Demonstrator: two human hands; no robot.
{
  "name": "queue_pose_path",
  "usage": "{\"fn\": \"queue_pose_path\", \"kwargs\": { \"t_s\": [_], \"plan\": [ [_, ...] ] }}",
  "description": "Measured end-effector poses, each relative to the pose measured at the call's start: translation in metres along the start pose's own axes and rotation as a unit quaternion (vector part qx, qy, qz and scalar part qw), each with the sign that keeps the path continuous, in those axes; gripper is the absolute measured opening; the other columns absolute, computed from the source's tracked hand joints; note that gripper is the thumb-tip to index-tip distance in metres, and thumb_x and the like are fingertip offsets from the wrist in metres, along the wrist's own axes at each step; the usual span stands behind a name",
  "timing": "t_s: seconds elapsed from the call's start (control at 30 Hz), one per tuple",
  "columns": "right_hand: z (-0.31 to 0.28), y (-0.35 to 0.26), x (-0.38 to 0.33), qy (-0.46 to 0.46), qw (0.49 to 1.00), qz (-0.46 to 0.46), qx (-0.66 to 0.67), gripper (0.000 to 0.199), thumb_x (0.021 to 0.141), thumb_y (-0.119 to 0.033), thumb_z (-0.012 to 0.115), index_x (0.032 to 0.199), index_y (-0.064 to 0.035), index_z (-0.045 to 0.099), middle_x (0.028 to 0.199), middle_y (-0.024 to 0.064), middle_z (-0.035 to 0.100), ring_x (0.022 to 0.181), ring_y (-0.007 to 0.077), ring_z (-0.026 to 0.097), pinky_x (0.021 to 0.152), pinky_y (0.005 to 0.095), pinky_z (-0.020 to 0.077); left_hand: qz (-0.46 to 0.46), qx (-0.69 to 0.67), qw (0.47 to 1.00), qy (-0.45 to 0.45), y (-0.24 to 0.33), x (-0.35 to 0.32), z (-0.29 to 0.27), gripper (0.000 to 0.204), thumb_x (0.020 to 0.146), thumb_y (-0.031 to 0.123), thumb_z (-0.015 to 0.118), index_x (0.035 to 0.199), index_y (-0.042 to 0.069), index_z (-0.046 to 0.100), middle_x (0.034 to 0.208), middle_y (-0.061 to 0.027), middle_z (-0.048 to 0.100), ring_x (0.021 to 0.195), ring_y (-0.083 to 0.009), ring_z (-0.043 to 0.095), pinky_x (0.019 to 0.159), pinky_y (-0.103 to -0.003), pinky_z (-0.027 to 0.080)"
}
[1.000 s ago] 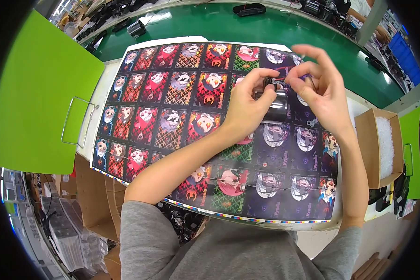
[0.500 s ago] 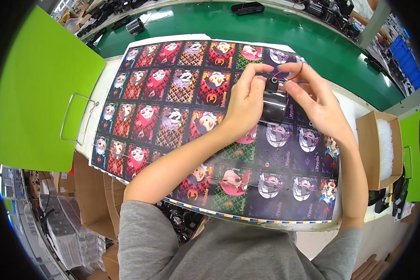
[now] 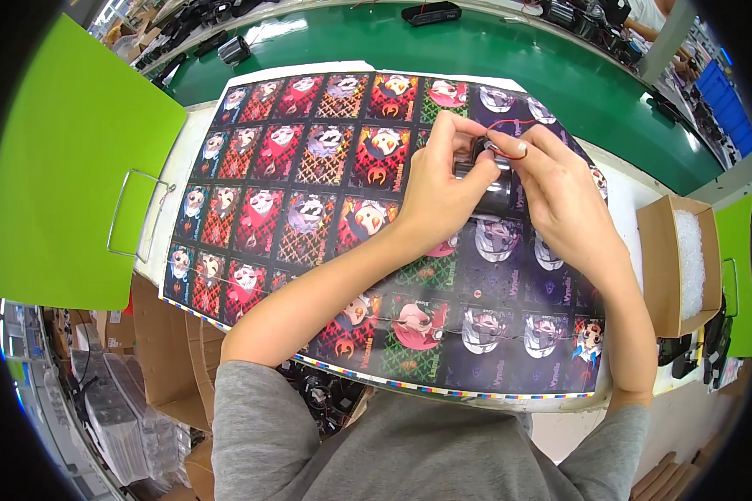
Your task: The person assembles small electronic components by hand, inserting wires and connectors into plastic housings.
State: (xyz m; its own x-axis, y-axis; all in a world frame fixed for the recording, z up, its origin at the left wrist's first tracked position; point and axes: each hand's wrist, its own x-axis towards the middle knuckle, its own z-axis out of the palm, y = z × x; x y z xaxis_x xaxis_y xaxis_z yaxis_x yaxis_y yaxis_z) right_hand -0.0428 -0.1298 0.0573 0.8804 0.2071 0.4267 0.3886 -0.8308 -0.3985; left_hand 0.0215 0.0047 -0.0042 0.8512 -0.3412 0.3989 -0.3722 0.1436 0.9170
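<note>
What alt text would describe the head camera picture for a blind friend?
A person's left hand holds a glossy black cylinder while the right hand works at its far end, beside a thin red wire. Below lies a dark sheet printed with cartoon characters; beyond is a long green surface, and at right an open cardboard box.

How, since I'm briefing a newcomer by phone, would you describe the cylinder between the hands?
Find the large dark printed sheet; toward its upper right, the left hand and right hand nearly meet. Between them is a glossy black cylinder, thin red wire by its upper end. Unlike the dark cylinder on the green bench, it is held.
</note>
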Motion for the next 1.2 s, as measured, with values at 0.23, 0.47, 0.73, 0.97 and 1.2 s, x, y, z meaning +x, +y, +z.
{"fn": "queue_pose_path", "kwargs": {
  "t_s": [0.23, 0.47, 0.73, 0.97, 1.2],
  "plan": [
    [0.003, -0.001, 0.000, 0.039, 0.999, -0.005, 0.033, 0.028, 0.078, 0.004, 0.050, 0.105, 0.0001, 0.055, 0.085, 0.0193, 0.061, 0.077, 0.0363, 0.060, 0.066, 0.0421, 0.0480, 0.013, 0.004, 1.000, 0.005, -0.003, 0.001, 0.000, 0.021, 0.080, 0.006, 0.055, 0.097, -0.001, 0.044, 0.080, -0.0144, 0.060, 0.075, -0.0186, 0.061, 0.069, -0.032, 0.048],
    [0.004, -0.003, 0.000, 0.031, 1.000, -0.005, 0.004, 0.027, 0.077, 0.004, 0.051, 0.103, -0.0019, 0.052, 0.083, 0.0192, 0.062, 0.074, 0.0366, 0.061, 0.063, 0.0432, 0.0482, 0.024, 0.032, 0.999, 0.002, 0.001, 0.000, 0.000, 0.018, 0.081, 0.005, 0.053, 0.096, -0.001, 0.045, 0.080, -0.0160, 0.060, 0.075, -0.0223, 0.062, 0.068, -0.033, 0.048],
    [-0.001, -0.005, 0.000, 0.031, 0.996, -0.035, -0.070, 0.027, 0.074, 0.002, 0.054, 0.100, -0.0027, 0.052, 0.078, 0.0147, 0.062, 0.070, 0.0318, 0.062, 0.057, 0.0403, 0.0482, 0.014, 0.046, 0.999, 0.002, 0.007, -0.003, 0.002, 0.016, 0.082, 0.005, 0.054, 0.095, -0.001, 0.047, 0.079, -0.0140, 0.060, 0.074, -0.0204, 0.062, 0.064, -0.032, 0.047],
    [0.001, -0.008, -0.001, 0.050, 0.981, -0.039, -0.184, 0.029, 0.071, 0.002, 0.060, 0.099, -0.0051, 0.061, 0.084, 0.0107, 0.065, 0.071, 0.0254, 0.062, 0.059, 0.0352, 0.0477, 0.015, 0.044, 0.999, 0.011, 0.007, -0.002, 0.003, 0.015, 0.082, 0.005, 0.054, 0.095, -0.001, 0.049, 0.075, -0.0124, 0.060, 0.066, -0.0146, 0.059, 0.054, -0.027, 0.045],
    [0.011, -0.006, -0.002, 0.102, 0.954, -0.095, -0.265, 0.027, 0.066, -0.007, 0.059, 0.093, -0.0061, 0.062, 0.066, 0.0026, 0.057, 0.059, 0.0167, 0.058, 0.050, 0.0289, 0.0457, 0.016, 0.044, 0.998, 0.044, 0.004, -0.001, 0.006, 0.013, 0.082, 0.006, 0.055, 0.092, -0.001, 0.050, 0.067, -0.0096, 0.058, 0.055, -0.0110, 0.054, 0.050, -0.027, 0.042]
  ]
}}
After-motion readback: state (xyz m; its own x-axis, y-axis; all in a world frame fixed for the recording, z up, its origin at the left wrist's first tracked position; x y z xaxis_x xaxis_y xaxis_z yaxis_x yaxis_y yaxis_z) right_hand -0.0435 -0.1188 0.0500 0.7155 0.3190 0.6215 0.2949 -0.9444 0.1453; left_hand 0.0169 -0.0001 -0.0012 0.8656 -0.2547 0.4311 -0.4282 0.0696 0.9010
